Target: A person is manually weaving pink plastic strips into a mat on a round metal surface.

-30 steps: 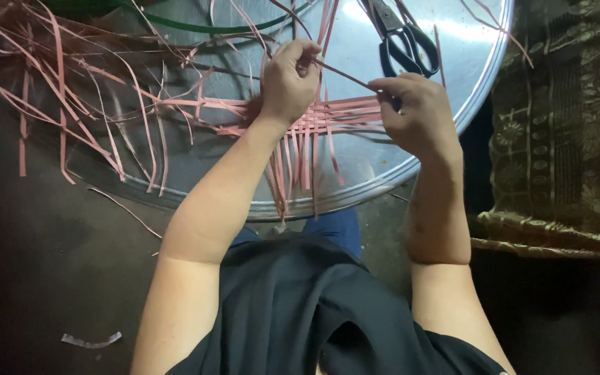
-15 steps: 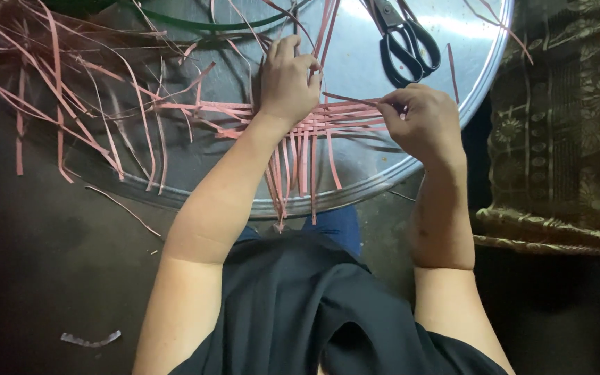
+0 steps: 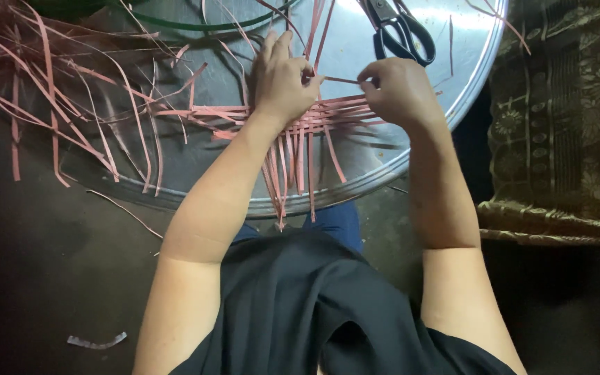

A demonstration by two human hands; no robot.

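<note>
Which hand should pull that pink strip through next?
Probably the right hand: it already pinches the pink strip by its end. The left hand lies flat on the woven strips, holding them down on the metal tray.

The left hand point(image 3: 282, 83) is covering the middle of the woven pink strips point(image 3: 314, 121), hiding the crossings beneath. The top edge is cutting off the black scissors point(image 3: 401, 31) and the round metal tray point(image 3: 355, 173), and the right hand point(image 3: 397, 90) is concealing its own fingertips.
</note>
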